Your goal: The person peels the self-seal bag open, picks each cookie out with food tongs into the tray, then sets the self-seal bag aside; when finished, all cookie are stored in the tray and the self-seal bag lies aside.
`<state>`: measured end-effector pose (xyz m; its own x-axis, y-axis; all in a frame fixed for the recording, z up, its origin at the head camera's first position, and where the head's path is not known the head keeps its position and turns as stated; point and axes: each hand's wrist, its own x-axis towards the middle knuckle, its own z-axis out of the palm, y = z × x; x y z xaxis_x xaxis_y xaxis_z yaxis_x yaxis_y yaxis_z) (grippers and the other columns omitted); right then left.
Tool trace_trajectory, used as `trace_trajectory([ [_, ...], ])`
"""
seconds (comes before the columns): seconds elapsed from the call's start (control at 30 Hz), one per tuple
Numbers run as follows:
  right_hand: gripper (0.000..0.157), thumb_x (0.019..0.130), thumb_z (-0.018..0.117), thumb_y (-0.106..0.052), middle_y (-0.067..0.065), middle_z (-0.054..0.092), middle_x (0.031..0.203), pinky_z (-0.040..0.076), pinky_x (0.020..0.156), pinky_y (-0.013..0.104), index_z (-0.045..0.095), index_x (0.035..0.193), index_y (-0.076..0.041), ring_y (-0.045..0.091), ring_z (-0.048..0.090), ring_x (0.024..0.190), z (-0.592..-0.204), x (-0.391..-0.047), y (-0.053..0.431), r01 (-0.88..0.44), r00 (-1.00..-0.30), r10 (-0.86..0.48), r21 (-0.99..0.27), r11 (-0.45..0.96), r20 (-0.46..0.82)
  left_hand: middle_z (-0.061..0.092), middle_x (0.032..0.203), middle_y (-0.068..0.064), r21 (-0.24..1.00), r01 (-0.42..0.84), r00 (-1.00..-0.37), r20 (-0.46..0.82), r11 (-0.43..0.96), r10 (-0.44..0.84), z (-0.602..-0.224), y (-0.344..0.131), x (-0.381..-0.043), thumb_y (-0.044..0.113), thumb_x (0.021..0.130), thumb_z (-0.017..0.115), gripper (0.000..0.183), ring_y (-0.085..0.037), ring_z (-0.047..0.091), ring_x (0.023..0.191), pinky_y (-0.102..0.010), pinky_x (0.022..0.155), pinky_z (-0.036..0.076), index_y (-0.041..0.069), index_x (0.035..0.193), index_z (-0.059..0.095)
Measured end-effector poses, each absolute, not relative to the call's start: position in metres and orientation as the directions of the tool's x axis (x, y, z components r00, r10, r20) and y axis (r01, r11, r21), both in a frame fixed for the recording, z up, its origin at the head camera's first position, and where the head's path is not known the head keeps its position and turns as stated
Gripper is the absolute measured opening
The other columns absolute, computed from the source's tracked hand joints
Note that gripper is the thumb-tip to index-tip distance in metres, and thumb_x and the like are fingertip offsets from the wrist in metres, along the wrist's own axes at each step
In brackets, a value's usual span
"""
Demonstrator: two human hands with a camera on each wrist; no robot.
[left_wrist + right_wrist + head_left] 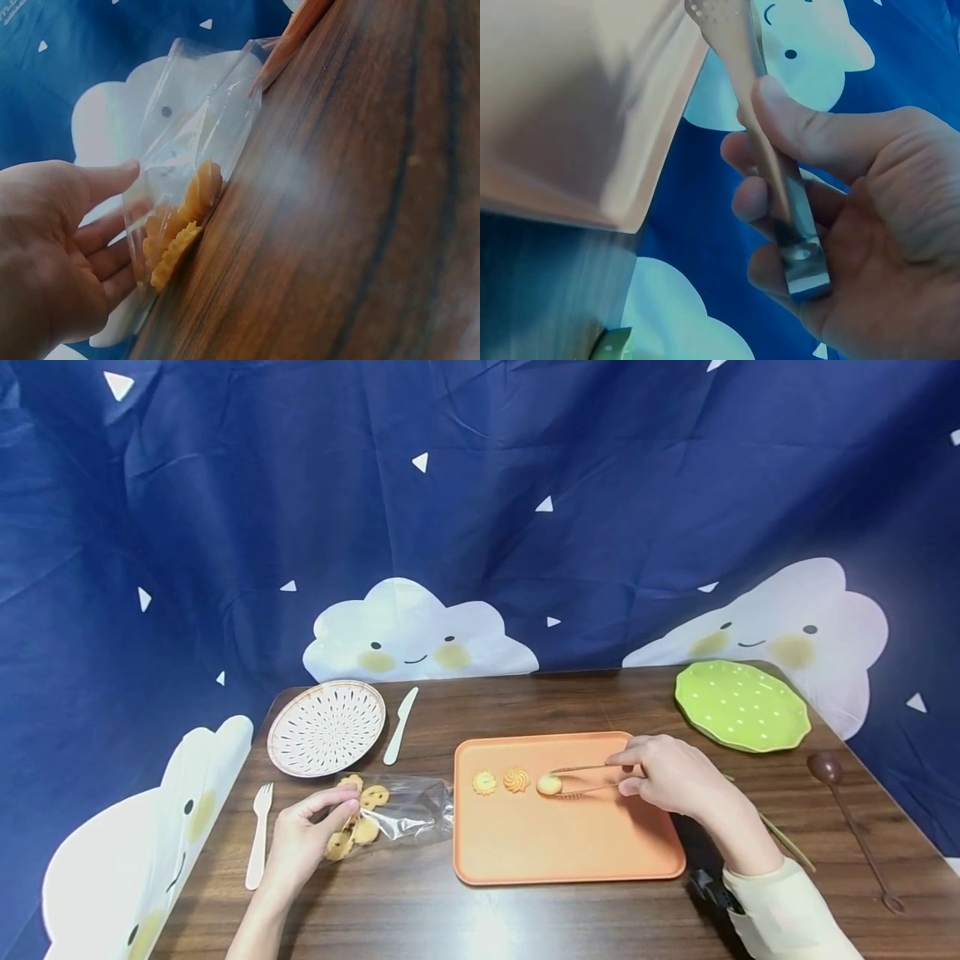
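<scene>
My left hand is at the near end of a clear plastic bag of cookies, pinching its edge between thumb and fingers. Several golden cookies show through the film. With my right hand I grip metal tongs, thumb on one arm and fingers on the other. The tong tips stand around a round cookie at the orange tray. Left of it, a swirl cookie and a flower-shaped cookie lie in a row on the tray.
A white patterned plate stands back left, near a white knife and a white fork. At the back right is a green dotted plate. A brown ladle and a thin green stem-like thing lie right.
</scene>
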<state>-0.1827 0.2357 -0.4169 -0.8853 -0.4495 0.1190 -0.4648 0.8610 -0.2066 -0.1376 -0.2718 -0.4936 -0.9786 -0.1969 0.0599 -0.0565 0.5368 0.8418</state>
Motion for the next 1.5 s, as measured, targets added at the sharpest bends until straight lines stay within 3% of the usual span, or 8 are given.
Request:
trace_trajectory([
  [0.27, 0.030, 0.080, 0.082, -0.021, -0.004, 0.074, 0.103, 0.055, 0.071, 0.038, 0.077, 0.110, -0.019, 0.016, 0.066, 0.086, -0.410, -0.182, 0.239, -0.427, -0.902, -0.428, -0.234, 0.873, 0.051, 0.079, 0.114, 0.008, 0.838, -0.054, -0.978, 0.065, 0.543, -0.197, -0.493, -0.270, -0.138, 0.041, 0.087, 0.079, 0.022, 0.019, 0.058, 0.113, 0.002, 0.096, 0.041, 0.030, 0.106, 0.078],
  [0.47, 0.026, 0.088, 0.076, -0.026, -0.007, 0.074, 0.091, 0.051, 0.068, 0.033, 0.075, 0.112, -0.015, 0.009, 0.062, 0.078, -0.409, -0.182, 0.227, -0.458, -0.888, -0.452, -0.272, 0.846, 0.086, 0.079, 0.112, 0.010, 0.843, -0.048, -0.980, 0.065, 0.536, -0.190, -0.490, -0.264, -0.140, 0.044, 0.086, 0.079, 0.023, 0.016, 0.060, 0.114, -0.001, 0.096, 0.044, 0.030, 0.105, 0.078],
  [0.6, 0.021, 0.091, 0.073, -0.027, -0.011, 0.073, 0.091, 0.055, 0.073, 0.032, 0.076, 0.111, -0.020, 0.007, 0.065, 0.081, -0.413, -0.184, 0.196, -0.521, -0.852, -0.509, -0.307, 0.797, 0.122, 0.078, 0.113, 0.011, 0.838, -0.037, -0.980, 0.075, 0.544, -0.182, -0.487, -0.265, -0.140, 0.044, 0.086, 0.079, 0.023, 0.017, 0.060, 0.114, -0.001, 0.096, 0.043, 0.031, 0.106, 0.078],
  [0.8, 0.022, 0.093, 0.072, -0.027, -0.006, 0.075, 0.104, 0.059, 0.087, 0.038, 0.076, 0.113, -0.021, 0.013, 0.072, 0.097, -0.420, -0.184, 0.129, -0.645, -0.754, -0.646, -0.317, 0.696, 0.116, 0.079, 0.113, 0.010, 0.834, -0.051, -0.976, 0.075, 0.550, -0.203, -0.490, -0.267, -0.136, 0.042, 0.086, 0.080, 0.023, 0.020, 0.059, 0.111, 0.002, 0.095, 0.041, 0.030, 0.105, 0.079],
  [1.03, 0.010, 0.095, 0.069, -0.027, -0.009, 0.066, 0.088, 0.053, 0.072, 0.032, 0.075, 0.102, -0.024, 0.008, 0.059, 0.077, -0.430, -0.188, 0.080, -0.696, -0.705, -0.702, -0.287, 0.658, 0.100, 0.079, 0.112, 0.009, 0.836, -0.033, -0.978, 0.085, 0.548, -0.188, -0.493, -0.267, -0.138, 0.041, 0.086, 0.079, 0.022, 0.019, 0.059, 0.111, 0.002, 0.097, 0.041, 0.030, 0.105, 0.079],
  [1.3, 0.016, 0.097, 0.065, -0.029, -0.006, 0.074, 0.103, 0.058, 0.082, 0.035, 0.075, 0.107, -0.019, 0.014, 0.070, 0.094, -0.438, -0.186, 0.044, -0.710, -0.684, -0.725, -0.300, 0.637, 0.079, 0.078, 0.116, 0.006, 0.849, 0.013, -0.980, 0.115, 0.528, -0.160, -0.490, -0.266, -0.138, 0.039, 0.086, 0.080, 0.022, 0.014, 0.063, 0.113, 0.002, 0.097, 0.042, 0.025, 0.104, 0.080],
  [1.5, 0.016, 0.098, 0.064, -0.036, -0.006, 0.067, 0.093, 0.057, 0.075, 0.034, 0.068, 0.093, -0.021, 0.011, 0.065, 0.084, -0.446, -0.179, 0.021, -0.701, -0.684, -0.729, -0.310, 0.643, 0.036, 0.077, 0.121, 0.005, 0.859, 0.030, -0.981, 0.123, 0.510, -0.150, -0.489, -0.266, -0.136, 0.035, 0.085, 0.082, 0.019, 0.013, 0.063, 0.113, 0.002, 0.098, 0.041, 0.024, 0.101, 0.080],
])
